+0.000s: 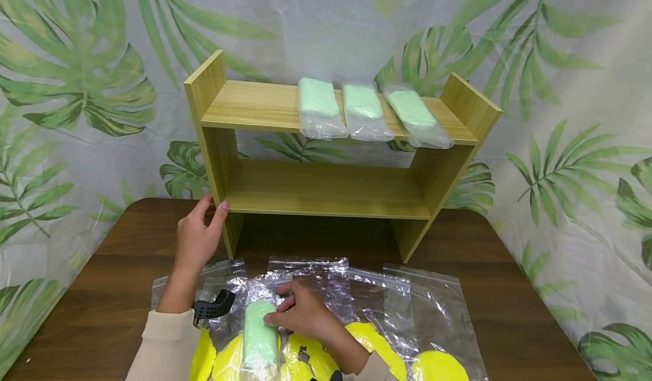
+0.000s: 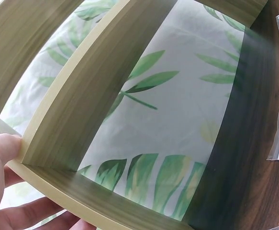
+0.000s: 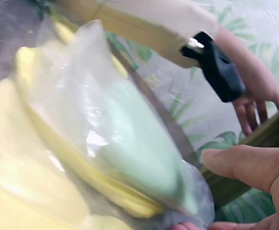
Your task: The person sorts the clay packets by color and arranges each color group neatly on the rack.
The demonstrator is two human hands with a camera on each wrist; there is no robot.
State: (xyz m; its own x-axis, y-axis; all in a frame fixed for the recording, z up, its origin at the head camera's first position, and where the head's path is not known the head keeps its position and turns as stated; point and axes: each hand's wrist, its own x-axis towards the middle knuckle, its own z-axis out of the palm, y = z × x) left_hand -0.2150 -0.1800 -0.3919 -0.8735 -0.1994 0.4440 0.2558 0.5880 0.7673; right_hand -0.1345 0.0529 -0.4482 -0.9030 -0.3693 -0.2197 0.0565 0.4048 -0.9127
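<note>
Probably light and soft, the green pack [image 1: 260,338] should give under a squeeze, while its clear film [image 3: 84,72] looks slick enough to slide over the bags [image 1: 438,307] below. It lies on the yellow pieces [image 1: 377,344], nearer the table's [image 1: 524,324] left edge than its right. Best hold, I'd judge, is across the padded body by its long sides; pinched by the loose film alone, it could sag or swing. The right hand [image 1: 308,313] is at its far end, thumb and fingers apart; the right wrist view is blurred, so whether the fingertips press on it I cannot tell. The left hand [image 1: 200,236] is clamped by thumb and fingers on the left side panel [image 1: 221,160] of the shelf [image 1: 326,185].
</note>
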